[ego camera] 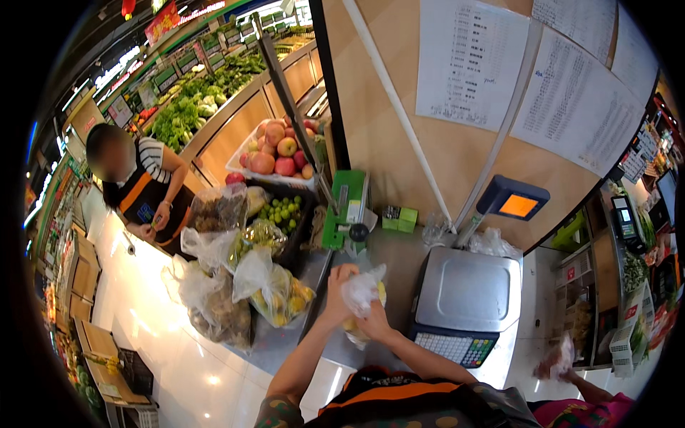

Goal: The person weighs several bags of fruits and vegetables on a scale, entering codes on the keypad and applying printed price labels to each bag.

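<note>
My left hand (339, 291) and my right hand (374, 323) are both at the gathered top of a clear plastic bag (359, 294), above the metal counter. Yellowish produce shows through the bag, but its kind cannot be told. Just beyond the hands stands a green bag-sealing device (345, 208) with a black knob. To the right is a weighing scale (468, 291) with a bare metal plate and a keypad. Filled bags lie to the left, one with yellow produce (294, 299), another with brownish produce (219, 305).
A black crate with green grapes (281, 214) and a white crate of apples (275, 147) stand back left. A co-worker (155, 187) stands at the left. Another person's arm (588, 386) holds a bag at lower right. The scale's display (514, 198) rises beside the wooden panel.
</note>
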The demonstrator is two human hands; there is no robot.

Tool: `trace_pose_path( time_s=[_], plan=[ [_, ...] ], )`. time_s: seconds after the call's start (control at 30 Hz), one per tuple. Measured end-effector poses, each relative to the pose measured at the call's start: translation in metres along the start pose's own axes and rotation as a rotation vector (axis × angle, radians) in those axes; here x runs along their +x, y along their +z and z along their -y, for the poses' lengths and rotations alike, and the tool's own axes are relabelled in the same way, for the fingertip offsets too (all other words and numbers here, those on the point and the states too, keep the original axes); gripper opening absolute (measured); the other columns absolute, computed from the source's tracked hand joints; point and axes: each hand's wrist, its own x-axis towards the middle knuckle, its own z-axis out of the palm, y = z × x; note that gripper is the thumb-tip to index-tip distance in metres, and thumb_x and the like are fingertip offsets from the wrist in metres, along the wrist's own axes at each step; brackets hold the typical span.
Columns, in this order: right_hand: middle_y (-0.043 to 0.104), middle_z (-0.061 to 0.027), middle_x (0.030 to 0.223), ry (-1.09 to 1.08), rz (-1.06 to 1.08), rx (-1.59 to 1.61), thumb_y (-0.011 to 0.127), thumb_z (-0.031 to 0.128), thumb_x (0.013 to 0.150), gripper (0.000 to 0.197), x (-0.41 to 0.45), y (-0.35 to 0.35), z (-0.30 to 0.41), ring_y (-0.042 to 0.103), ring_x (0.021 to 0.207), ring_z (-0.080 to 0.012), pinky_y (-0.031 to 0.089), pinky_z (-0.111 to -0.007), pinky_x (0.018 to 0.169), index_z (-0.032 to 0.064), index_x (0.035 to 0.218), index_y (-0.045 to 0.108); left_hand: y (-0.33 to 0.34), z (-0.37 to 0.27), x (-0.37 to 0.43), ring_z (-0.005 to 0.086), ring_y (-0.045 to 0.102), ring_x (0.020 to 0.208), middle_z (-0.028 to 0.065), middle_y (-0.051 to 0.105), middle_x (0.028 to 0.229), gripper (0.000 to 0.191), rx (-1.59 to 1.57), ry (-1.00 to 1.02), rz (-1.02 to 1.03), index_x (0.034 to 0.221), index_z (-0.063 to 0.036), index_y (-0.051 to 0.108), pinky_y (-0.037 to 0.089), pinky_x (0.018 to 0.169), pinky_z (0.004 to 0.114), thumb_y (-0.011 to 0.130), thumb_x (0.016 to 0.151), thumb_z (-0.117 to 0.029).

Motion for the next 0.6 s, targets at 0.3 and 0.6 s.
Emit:
trace_pose_path(
  time_s=[0.3, 0.6],
  plan=[
    [0.063, -0.0057, 0.085, 0.625, -0.041, 0.927, 0.06, 0.015, 0.083, 0.021, 0.069, 0.007, -0.082, 0.061, 0.073, -0.0159, 0.049, -0.031, 0.062, 0.002, 0.1, 0.062, 0.033, 0.054, 0.067, 0.0255, 0.047, 0.091, 0.003, 0.053, 0.087, 0.018, 0.049, 0.058, 0.08, 0.08, -0.0169, 0.063, 0.032, 0.076, 0.037, 0.064, 0.066, -0.027],
    [0.061, -0.0011, 0.079, 0.748, 0.13, 1.061, 0.061, 0.013, 0.084, 0.013, 0.137, 0.018, -0.088, 0.056, 0.067, -0.011, 0.046, -0.027, 0.056, 0.0062, 0.095, 0.063, 0.016, 0.072, 0.088, 0.0251, 0.05, 0.085, 0.0035, 0.056, 0.082, 0.007, 0.333, -0.034, -0.203, 0.07, -0.0126, 0.058, 0.035, 0.072, 0.038, 0.061, 0.065, -0.016]
  ],
)
